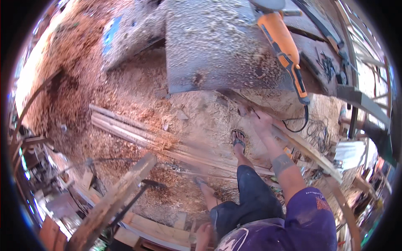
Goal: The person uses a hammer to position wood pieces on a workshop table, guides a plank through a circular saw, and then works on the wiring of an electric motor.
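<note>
My right hand (260,121) reaches forward, its fingers closed at the near edge of a long wooden plank (312,148). The plank slants from beneath the metal table toward the lower right. A thin dark line shows by the fingers; what it is, I cannot make out. Low in the picture, my left hand (204,233) hangs beside my shorts near some boards, its fingers blurred and partly hidden. An orange-and-black angle grinder (281,39) lies on the right side of the shavings-strewn metal table (209,54), its cord dropping over the edge.
Long wooden strips (125,127) lie on the shavings-covered floor to the left, reaching toward my feet. A big heap of shavings (75,62) rises at the far left. A rough timber beam (113,201) stands at the lower left. Loose cords (320,136) lie on the right.
</note>
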{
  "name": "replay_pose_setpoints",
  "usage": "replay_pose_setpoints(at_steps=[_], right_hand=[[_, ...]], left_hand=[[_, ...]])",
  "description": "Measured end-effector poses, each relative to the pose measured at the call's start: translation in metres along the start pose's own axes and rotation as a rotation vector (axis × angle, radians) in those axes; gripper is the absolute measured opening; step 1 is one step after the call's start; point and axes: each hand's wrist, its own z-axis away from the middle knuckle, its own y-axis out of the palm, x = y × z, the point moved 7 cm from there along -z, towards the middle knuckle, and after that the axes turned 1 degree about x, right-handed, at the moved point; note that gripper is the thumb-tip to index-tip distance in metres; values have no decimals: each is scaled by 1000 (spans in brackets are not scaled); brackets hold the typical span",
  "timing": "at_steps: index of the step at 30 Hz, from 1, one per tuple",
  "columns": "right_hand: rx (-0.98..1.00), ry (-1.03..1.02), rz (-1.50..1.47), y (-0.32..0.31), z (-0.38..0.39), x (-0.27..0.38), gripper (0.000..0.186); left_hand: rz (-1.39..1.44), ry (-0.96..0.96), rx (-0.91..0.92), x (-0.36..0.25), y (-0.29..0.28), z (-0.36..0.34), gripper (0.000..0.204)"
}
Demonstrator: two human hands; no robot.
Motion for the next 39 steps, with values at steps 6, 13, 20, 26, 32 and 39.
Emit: replay_pose_setpoints(at_steps=[6,13,20,26,32,39], right_hand=[[190,-284,80,-19,34,89,17],[750,-406,-66,-2,156,244,12],[1208,-907,-44,52,361,399,13],[1531,-1088,-111,115,573,502,6],[1678,-1266,147,206,771,545,4],[1947,-1272,191,296,973,614,10]], left_hand=[[-76,34,-77,-17,-10,1,29],[102,351,-393,-52,-45,34,25],[487,665,-811,-64,-130,134,26],[687,790,-1081,53,-260,169,32],[558,904,-897,232,-380,166,32],[684,837,-1049,410,-518,210,26]])
